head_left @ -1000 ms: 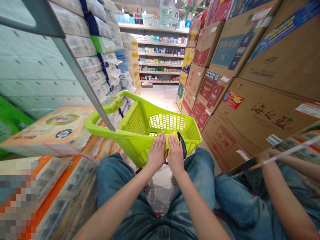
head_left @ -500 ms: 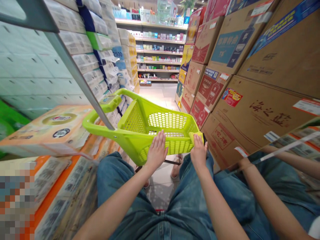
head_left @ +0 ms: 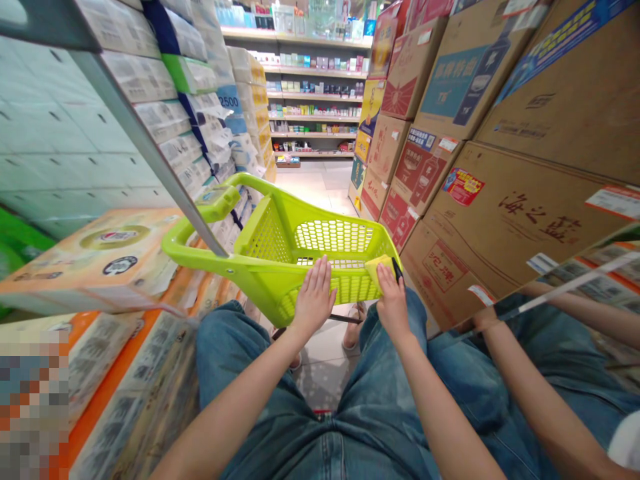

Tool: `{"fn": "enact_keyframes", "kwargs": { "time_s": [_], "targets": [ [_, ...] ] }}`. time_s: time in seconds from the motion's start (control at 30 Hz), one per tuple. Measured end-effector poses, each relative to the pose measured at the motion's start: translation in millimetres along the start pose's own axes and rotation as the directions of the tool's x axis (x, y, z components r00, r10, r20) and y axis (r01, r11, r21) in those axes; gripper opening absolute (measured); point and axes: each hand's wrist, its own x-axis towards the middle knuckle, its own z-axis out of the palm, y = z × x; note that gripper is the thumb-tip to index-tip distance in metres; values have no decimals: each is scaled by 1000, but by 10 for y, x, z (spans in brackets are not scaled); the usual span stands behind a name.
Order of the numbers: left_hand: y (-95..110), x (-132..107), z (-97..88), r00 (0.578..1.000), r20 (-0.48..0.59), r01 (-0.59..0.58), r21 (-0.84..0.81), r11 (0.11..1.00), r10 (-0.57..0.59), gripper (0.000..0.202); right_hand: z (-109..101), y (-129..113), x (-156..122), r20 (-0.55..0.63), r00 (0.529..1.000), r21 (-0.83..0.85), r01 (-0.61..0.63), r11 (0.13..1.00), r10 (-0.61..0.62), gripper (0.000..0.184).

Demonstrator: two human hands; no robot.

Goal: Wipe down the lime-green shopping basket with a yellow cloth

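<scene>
A lime-green plastic shopping basket with perforated walls and a long metal pole handle stands in front of my knees. My left hand lies with its fingers stretched out against the near side, fingertips at the rim. Over the rim's right end, my right hand presses a folded yellow cloth; its fingers cover part of the cloth. Beside that cloth, a black piece shows at the basket's corner. The basket's open top is visible, and its slatted floor shows partly.
Stacked cardboard cartons rise on the right, with a mirror-like panel reflecting my arm and jeans. Packaged tissue stacks and an orange-white box line the left. A pale tiled aisle leads to stocked shelves.
My right hand has slid the yellow cloth a little leftward along the rim, uncovering more of the black corner piece. My left hand stays at nearly the same spot. The view has shifted slightly.
</scene>
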Motion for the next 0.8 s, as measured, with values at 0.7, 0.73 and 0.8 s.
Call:
{"fn": "enact_keyframes", "kwargs": {
  "time_s": [0.7,0.73,0.8],
  "targets": [
    [-4,-4,-16,1000,4,-14,-13,1000,14,72,26,-135,3,37,993,-1,112,994,-112,88],
    [-2,-4,-19,1000,3,-15,-14,1000,15,72,-27,42,-1,41,994,21,98,995,-99,90],
    [-1,-2,-23,1000,1,-17,-12,1000,17,72,-104,348,3,55,995,85,82,993,-87,90]
  ]
}}
